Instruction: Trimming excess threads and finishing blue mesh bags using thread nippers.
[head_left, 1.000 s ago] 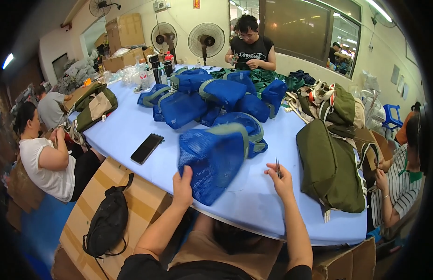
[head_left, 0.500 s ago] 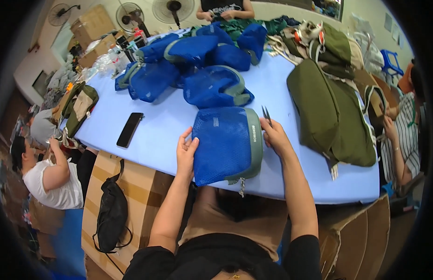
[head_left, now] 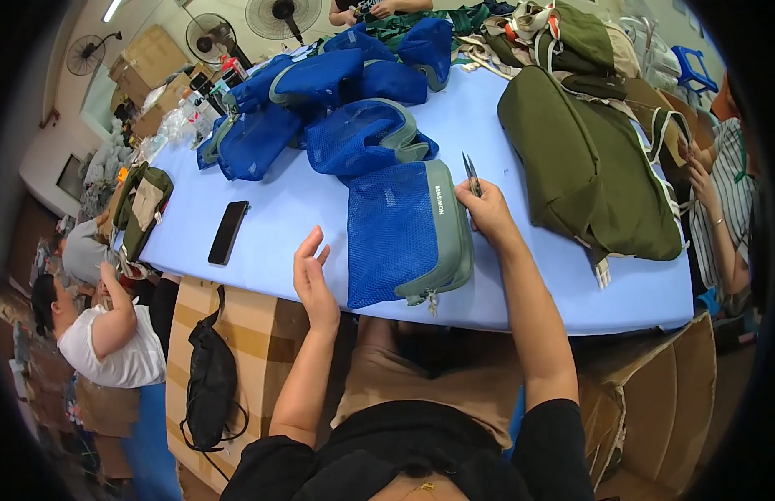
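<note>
- Mesh pouch (head_left: 391,225), centre: deep blue net, grey-green band, white lettering
- Snips (head_left: 472,174), between 1 and 2 o'clock: dark silvery grey
- Pouch pile (head_left: 320,81), 11 o'clock: same blue, grey-green edging
- Olive bag (head_left: 571,159), 2 o'clock: plain olive green
- Tabletop (head_left: 283,204): plain pale blue
- Phone (head_left: 228,233), between 9 and 10 o'clock: black
- Carton (head_left: 270,326), 8 o'clock: brown, darker tape stripes
- Striped shirt (head_left: 725,200), 3 o'clock: white, dark stripes
- Stool (head_left: 694,70), 2 o'clock: bright blue
</note>
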A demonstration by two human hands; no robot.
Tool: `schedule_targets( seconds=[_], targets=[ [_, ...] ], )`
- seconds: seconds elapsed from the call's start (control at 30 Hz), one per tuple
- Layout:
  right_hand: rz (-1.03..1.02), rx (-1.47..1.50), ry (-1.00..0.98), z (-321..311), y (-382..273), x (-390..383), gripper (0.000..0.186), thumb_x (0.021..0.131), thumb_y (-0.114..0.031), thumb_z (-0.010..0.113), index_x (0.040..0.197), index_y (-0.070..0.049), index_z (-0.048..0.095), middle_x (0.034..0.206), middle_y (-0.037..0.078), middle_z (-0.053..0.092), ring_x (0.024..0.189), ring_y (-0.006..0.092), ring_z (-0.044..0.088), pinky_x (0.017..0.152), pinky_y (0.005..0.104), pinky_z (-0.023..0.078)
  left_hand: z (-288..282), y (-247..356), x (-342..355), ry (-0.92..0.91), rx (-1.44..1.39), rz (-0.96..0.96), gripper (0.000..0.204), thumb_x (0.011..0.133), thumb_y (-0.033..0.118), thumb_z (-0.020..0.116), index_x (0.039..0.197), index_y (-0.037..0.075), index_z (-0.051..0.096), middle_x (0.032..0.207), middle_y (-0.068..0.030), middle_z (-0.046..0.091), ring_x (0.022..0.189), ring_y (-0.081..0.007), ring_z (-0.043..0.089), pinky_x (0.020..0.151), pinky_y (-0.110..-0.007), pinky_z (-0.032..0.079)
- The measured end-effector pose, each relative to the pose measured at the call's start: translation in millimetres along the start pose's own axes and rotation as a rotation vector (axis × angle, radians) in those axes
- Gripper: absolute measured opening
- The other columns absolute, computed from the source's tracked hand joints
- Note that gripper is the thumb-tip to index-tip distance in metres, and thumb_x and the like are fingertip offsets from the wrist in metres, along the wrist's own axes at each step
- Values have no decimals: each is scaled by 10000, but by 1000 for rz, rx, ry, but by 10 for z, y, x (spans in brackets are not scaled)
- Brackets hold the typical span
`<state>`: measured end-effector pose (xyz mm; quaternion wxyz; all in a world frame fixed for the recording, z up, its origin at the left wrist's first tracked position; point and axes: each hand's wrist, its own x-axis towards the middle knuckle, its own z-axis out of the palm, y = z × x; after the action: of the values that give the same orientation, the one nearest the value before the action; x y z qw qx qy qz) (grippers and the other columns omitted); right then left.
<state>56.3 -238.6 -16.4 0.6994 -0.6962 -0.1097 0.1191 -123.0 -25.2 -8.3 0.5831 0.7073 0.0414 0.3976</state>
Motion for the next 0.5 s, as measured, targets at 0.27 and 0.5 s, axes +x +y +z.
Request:
schedule_targets(
  seconds=[0.27, 0.5],
  targets=[
    [29, 182, -37, -34, 10, 27, 150, 809, -187, 559, 748, -52, 539, 544, -19, 464, 378, 51, 347, 354, 205, 291, 216, 641, -57, -477, 811, 667, 541, 715, 368, 661, 1139, 63, 524, 1213, -141, 477, 1175, -358, 393, 982, -451, 287],
    [-32, 293, -238, -65, -221, -101, 143, 775, -168, 609, 765, -51, 527, 565, 1, 488, 378, 41, 338, 345, 198, 274, -69, 209, -21, -230, 797, 510, 481, 603, -9, 646, 1068, 69, 551, 1093, -120, 560, 1080, -339, 494, 921, -468, 369]
  ],
)
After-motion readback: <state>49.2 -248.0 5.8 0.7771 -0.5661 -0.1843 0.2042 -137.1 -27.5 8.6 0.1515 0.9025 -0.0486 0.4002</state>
